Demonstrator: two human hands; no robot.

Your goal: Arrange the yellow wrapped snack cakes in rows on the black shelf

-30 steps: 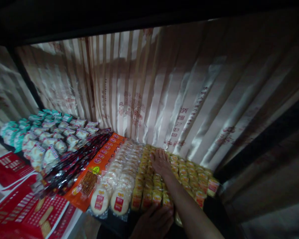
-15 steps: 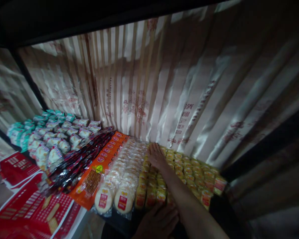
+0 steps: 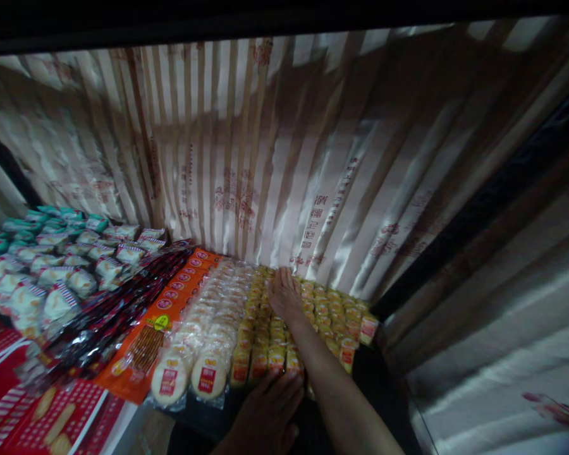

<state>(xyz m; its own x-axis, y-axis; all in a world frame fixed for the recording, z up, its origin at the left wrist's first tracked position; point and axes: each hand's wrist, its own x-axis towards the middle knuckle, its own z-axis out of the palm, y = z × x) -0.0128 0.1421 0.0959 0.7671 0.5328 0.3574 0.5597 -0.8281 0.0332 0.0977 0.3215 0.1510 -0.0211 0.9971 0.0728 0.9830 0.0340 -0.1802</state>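
Note:
Rows of small yellow snack packets [image 3: 334, 316] lie on a dark shelf against a striped satin curtain. My right hand [image 3: 284, 294] reaches far back and lies flat on the yellow packets near the curtain, fingers stretched out. My left hand [image 3: 265, 411] rests palm down at the shelf's front edge, its fingertips touching the nearest yellow packets [image 3: 265, 363]. Neither hand grips anything. Beside the yellow rows lie round white rice crackers [image 3: 203, 344] in clear wrap.
Left of the crackers lie an orange snack pack [image 3: 168, 313], dark red-black packets [image 3: 118, 303], white and teal wrapped sweets [image 3: 61, 265] and red biscuit boxes [image 3: 52, 417]. The striped curtain [image 3: 275, 164] closes off the back. A dark shelf frame [image 3: 455, 215] stands at the right.
The view has shifted right and slightly up, so the goods sit further left. My right hand stays flat on the back yellow packets; my left hand stays at the front edge.

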